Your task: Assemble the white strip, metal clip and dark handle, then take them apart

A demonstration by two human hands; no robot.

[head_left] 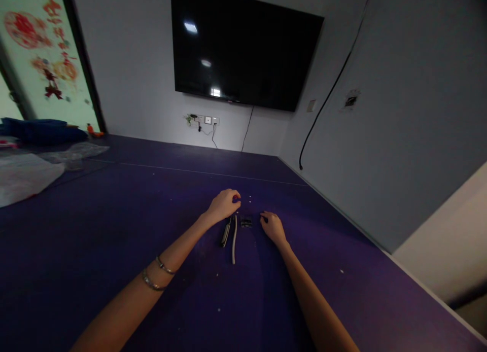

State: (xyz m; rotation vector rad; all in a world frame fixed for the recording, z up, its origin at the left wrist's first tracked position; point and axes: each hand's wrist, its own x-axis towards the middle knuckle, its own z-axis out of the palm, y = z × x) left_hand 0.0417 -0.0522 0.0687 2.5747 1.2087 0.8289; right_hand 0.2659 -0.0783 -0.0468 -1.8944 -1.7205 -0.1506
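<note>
My left hand (225,205) is over the purple surface, its fingers curled and thumb bent toward the index finger. Anything in that grip is too small to make out. My right hand (274,229) rests lower and to the right, fingers bent inward around a dark spot that I cannot identify. Between the hands lies a small dark, shiny flat piece (246,221). Just below my left hand lies a narrow tool with dark and pale handles (225,234), perhaps pliers. Beside it is a short whitish cable-like strip (234,243). Tiny white bits (250,199) are scattered nearby.
The wide purple surface (152,230) reaches to the wall, where a large television (243,47) hangs above sockets (208,120). A black cable (331,91) dangles at the right. Clear plastic sheeting (28,174) and dark blue cloth (43,131) lie at left.
</note>
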